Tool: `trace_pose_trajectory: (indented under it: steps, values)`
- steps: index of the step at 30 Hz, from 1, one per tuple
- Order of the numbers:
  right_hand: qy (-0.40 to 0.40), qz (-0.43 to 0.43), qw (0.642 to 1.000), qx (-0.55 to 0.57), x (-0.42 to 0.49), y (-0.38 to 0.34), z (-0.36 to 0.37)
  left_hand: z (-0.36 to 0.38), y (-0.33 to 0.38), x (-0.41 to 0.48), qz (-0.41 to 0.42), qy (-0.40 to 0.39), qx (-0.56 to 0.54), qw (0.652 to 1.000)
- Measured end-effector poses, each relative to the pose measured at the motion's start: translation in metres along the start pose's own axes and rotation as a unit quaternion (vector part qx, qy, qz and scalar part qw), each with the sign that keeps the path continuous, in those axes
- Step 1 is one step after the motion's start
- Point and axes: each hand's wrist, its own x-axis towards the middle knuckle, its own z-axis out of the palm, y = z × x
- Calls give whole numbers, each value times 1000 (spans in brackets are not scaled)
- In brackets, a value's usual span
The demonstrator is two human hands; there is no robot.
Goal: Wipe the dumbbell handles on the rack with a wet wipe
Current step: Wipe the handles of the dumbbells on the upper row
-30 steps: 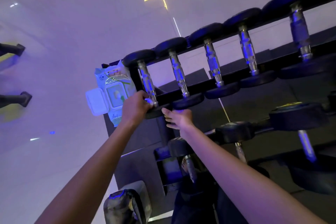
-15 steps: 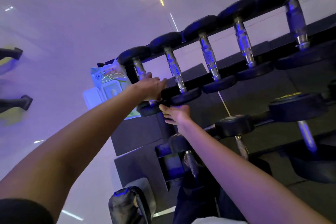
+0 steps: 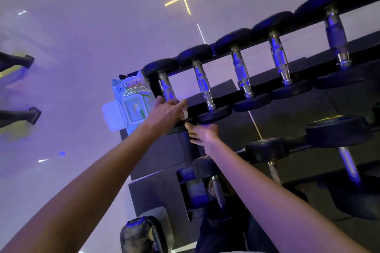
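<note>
Dumbbell handle (image 3: 166, 88) at the rack's (image 3: 306, 68) left end is being wiped: the left hand (image 3: 166, 112), fingers pinching the wet wipe (image 3: 184, 113), is sliding back down to its lower end. The right hand (image 3: 204, 134) is gripping the rack, bracing. Neighbouring handles (image 3: 202, 84) are likely still waiting.

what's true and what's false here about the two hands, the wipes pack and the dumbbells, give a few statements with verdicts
1. The left hand holds a white wet wipe at the end dumbbell's handle. True.
2. The wipes pack has its lid closed. False: the lid is flipped open.
3. The right hand grips a dumbbell handle. False: it is at the rack, below the top row.
4. The wipes pack sits at the rack's left end. True.
</note>
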Motion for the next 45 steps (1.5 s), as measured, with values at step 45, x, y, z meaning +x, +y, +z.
trace_pose_trajectory:
  steps: [45]
  values:
    - [50, -388, 410, -824, 2, -33, 0, 3, 0, 49, -493, 365, -484, 624]
